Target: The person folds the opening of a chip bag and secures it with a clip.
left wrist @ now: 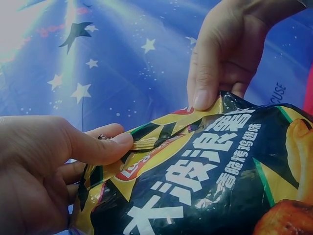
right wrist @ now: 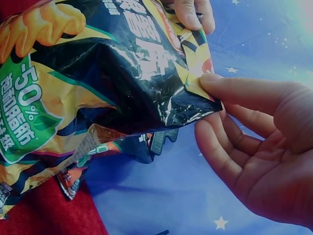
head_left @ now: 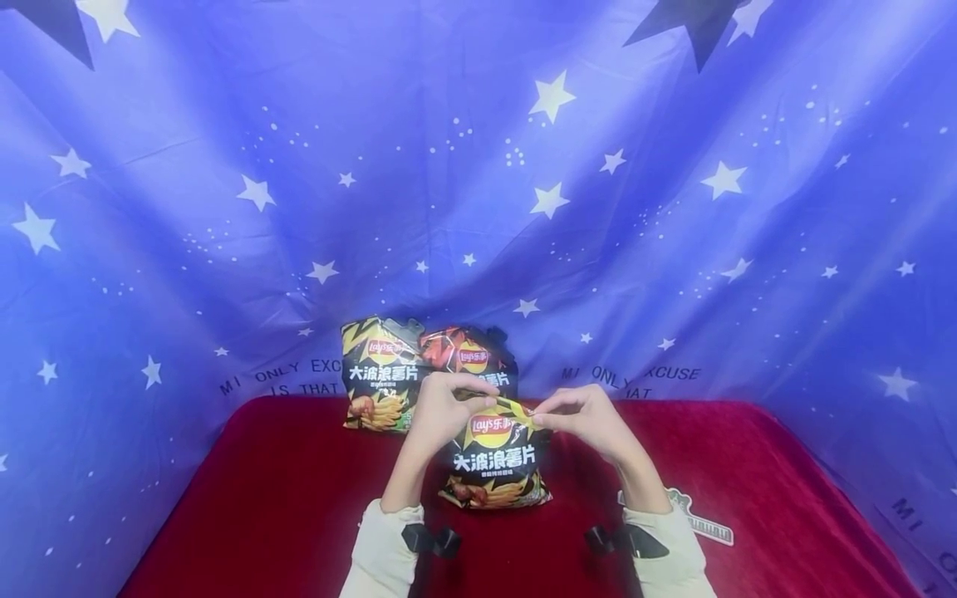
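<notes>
Three chip bags (head_left: pixel 496 455) in view, the near one standing upright on the red counter (head_left: pixel 262 498), pinched along its top seal at both corners. Two more bags waiting behind: a black and yellow bag (head_left: pixel 379 374) far left and a red-topped bag (head_left: pixel 471 359) just beside it, both leaning on the starry backdrop (head_left: pixel 224 208). Lying flat at near right on the counter, a small white tag (head_left: pixel 703 523).

Gripping the left corner between thumb and curled fingers, left hand (head_left: pixel 441 407); pinching the right corner under the thumb tip, right hand (head_left: pixel 579 415), its remaining fingers hanging loose and spread in the wrist view. Both wrists raised above the counter, forearms converging from near toward the bag, sleeves ending at the wrists.

Judging the risk: pulling unevenly on a slick, air-filled bag, likely slipping off the thin seal or bursting it and scattering chips; also nudging the bags behind.
</notes>
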Motion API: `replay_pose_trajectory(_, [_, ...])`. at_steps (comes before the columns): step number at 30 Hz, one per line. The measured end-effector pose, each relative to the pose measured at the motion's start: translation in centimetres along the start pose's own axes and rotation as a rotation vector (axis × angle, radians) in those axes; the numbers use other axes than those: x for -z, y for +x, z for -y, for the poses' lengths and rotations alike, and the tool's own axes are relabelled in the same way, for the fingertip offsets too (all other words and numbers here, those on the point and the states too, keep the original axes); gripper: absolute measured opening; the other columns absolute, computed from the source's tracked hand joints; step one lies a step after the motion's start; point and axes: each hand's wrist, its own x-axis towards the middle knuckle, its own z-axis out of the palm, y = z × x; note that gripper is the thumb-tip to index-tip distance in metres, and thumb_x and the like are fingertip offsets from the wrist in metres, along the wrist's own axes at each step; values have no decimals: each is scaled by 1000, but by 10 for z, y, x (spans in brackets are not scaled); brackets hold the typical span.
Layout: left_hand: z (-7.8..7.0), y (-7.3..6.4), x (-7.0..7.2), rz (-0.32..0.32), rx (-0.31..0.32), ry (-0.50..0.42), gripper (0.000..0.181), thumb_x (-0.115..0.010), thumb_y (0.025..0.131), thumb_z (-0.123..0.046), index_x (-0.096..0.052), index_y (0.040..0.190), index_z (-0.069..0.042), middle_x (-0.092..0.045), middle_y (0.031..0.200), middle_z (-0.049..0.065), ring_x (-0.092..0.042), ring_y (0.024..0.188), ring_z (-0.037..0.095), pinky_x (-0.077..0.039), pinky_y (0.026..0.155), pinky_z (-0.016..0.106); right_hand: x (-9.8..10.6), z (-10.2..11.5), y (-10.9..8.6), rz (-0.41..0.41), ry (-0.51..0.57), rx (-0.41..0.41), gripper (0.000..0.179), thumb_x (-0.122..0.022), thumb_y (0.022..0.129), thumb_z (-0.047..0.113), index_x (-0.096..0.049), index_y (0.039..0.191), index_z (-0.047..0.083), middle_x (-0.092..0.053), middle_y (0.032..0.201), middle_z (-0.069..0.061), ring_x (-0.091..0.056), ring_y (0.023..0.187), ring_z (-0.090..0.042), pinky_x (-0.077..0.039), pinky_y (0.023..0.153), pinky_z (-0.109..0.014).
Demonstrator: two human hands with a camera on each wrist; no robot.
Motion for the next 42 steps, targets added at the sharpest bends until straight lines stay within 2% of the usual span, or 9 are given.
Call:
replay_pose_trajectory(6, [-1,0,-3,-14,-7,2,15,-84,81,-6,-83,91,-17,-80,95,-1,-74,90,14,-59,81,32,5,7,0,55,-44,-34,15,-79,86,5,-77,98,-4,-75,90,-21,-70,75,-13,-62,69,-35])
replay_pose_trajectory(14, [0,-1,-4,-26,-2,14,13,-84,81,-7,-83,92,-14,-80,95,-1,-74,93,15,-59,85,36,14,21,4,146,-137,-66,17,-78,88,11,-77,101,0,-77,91,-14,-71,78,-12,-61,72,-31])
replay_pose_trajectory(20, [0,-2,-4,-25,3,-3,16,-84,81,-6,-83,90,-18,-80,94,-2,-74,92,15,-60,85,38,30,23,4,180,-200,-102,19,-76,90,14,-77,105,2,-77,93,-13,-72,81,-21,-61,73,-30])
replay_pose_trajectory(24, [-1,-2,-3,-19,8,-5,15,-84,81,-6,-83,91,-18,-80,95,-1,-74,92,15,-60,84,38,45,22,3,197,-289,-116,18,-74,91,13,-76,105,2,-76,90,-12,-69,78,-20,-60,71,-31])
replay_pose_trajectory(28, [-1,-2,-2,-17,14,-12,14,-84,81,-6,-83,91,-16,-80,95,0,-74,91,15,-60,82,35,58,19,1,234,-387,-166,17,-75,89,11,-75,102,-1,-75,86,-14,-68,75,-18,-59,70,-31])
replay_pose_trajectory(32, [-1,-1,0,-22,15,-21,15,-84,81,-5,-83,91,-15,-80,96,1,-74,90,16,-60,80,34,65,16,-3,287,-507,-227,12,-77,86,9,-75,95,1,-75,80,-7,-67,72,-15,-57,69,-29])
replay_pose_trajectory(36, [-3,-2,1,-14,26,-30,15,-83,81,-5,-83,92,-14,-80,97,1,-74,92,17,-60,82,36,71,14,-15,351,-612,-275,8,-80,82,5,-74,87,4,-73,76,0,-64,68,-9,-55,67,-26])
replay_pose_trajectory(42, [-5,-3,-1,-1,23,-34,13,-82,82,-5,-82,94,-10,-80,98,2,-74,94,19,-60,84,38,83,5,-35,414,-717,-339,11,-81,75,-2,-72,74,5,-67,62,3,-56,57,-4,-49,56,-20])
